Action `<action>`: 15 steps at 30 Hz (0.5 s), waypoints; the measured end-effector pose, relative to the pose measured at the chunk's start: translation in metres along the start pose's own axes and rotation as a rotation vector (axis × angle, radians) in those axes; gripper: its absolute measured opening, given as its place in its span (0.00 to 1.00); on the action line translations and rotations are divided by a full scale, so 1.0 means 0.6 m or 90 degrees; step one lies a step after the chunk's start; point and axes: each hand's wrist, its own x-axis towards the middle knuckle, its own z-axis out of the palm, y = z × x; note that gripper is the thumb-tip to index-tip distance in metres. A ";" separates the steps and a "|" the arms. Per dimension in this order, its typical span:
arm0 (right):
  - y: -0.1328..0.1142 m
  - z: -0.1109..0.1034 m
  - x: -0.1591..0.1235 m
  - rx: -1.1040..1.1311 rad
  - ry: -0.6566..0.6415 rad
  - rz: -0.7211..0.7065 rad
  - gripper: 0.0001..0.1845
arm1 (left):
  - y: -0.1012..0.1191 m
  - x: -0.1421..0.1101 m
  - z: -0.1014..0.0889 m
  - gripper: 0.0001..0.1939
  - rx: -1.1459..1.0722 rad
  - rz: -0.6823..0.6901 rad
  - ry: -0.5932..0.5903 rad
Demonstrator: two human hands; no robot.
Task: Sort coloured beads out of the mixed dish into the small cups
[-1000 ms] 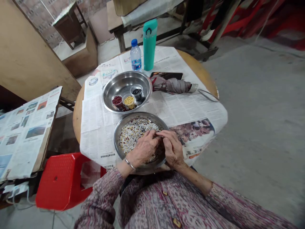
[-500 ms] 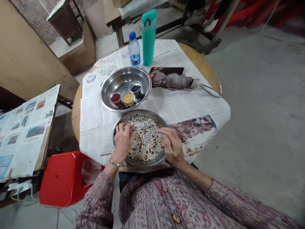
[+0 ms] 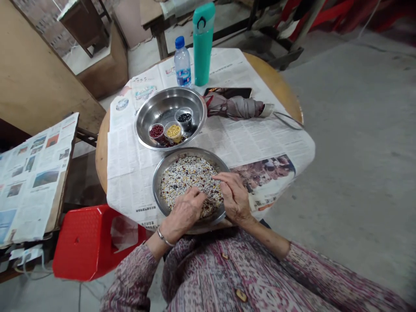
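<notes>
A shallow steel plate (image 3: 191, 152) sits at the near edge of the table, heaped with mixed white, dark and reddish grains (image 3: 185, 178). My left hand (image 3: 183, 212) rests curled in the grains at the near side of the plate. My right hand (image 3: 234, 199) lies at the plate's right side, its forefinger reaching into the grains. Beyond it stands a larger steel bowl (image 3: 170, 96) holding small cups of red beans (image 3: 157, 132), yellow grains (image 3: 173, 131) and black grains (image 3: 185, 118). Whether either hand pinches grains is hidden.
Newspaper (image 3: 247, 147) covers the round wooden table (image 3: 276, 82). On it lie a water bottle (image 3: 182, 63), teal flask (image 3: 203, 43), folded umbrella (image 3: 234, 107) and phone (image 3: 227, 92). A red plastic stool (image 3: 87, 242) stands at left, beside a newspaper-covered board (image 3: 32, 173).
My left hand has moved from the plate's far left toward its near edge, with its fingers curled lower. My right hand has shifted little. The whole view has tilted slightly.
</notes>
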 end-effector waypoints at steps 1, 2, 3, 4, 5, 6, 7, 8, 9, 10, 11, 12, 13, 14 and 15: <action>0.000 0.000 0.000 0.002 0.000 0.000 0.15 | -0.010 -0.006 -0.005 0.09 0.000 -0.020 0.021; -0.001 0.000 0.000 0.004 0.001 -0.001 0.14 | -0.020 -0.011 -0.011 0.09 -0.001 -0.039 0.054; -0.001 0.000 0.001 0.006 0.002 -0.003 0.14 | -0.031 -0.012 -0.018 0.08 0.000 -0.055 0.096; -0.001 0.000 0.001 0.008 0.004 -0.006 0.14 | -0.041 -0.010 -0.024 0.07 0.005 -0.068 0.141; -0.002 0.000 0.001 0.010 0.005 -0.009 0.14 | -0.050 -0.004 -0.029 0.06 0.014 -0.079 0.182; -0.002 0.000 0.001 0.012 0.007 -0.012 0.14 | -0.057 0.005 -0.034 0.06 0.025 -0.092 0.215; -0.002 0.001 0.001 0.014 0.008 -0.016 0.14 | -0.062 0.017 -0.037 0.09 0.039 -0.107 0.238; -0.002 0.001 0.001 0.015 0.009 -0.018 0.14 | -0.065 0.031 -0.039 0.14 0.055 -0.127 0.252; -0.002 0.001 0.001 0.016 0.011 -0.020 0.14 | -0.065 0.048 -0.040 0.18 0.068 -0.145 0.255; -0.001 0.002 0.002 0.017 0.012 -0.019 0.14 | -0.062 0.065 -0.038 0.21 0.079 -0.162 0.251; -0.001 0.002 0.002 0.017 0.012 -0.016 0.14 | -0.058 0.082 -0.036 0.24 0.084 -0.177 0.244; -0.001 0.003 0.002 0.016 0.013 -0.013 0.14 | -0.051 0.097 -0.033 0.25 0.086 -0.184 0.232; -0.001 0.003 0.002 0.016 0.015 -0.007 0.14 | -0.043 0.110 -0.028 0.25 0.084 -0.185 0.222; 0.000 0.004 0.002 0.016 0.017 -0.002 0.14 | -0.034 0.120 -0.024 0.24 0.078 -0.174 0.213; 0.000 0.004 0.002 0.017 0.021 0.003 0.14 | -0.024 0.126 -0.018 0.21 0.068 -0.146 0.200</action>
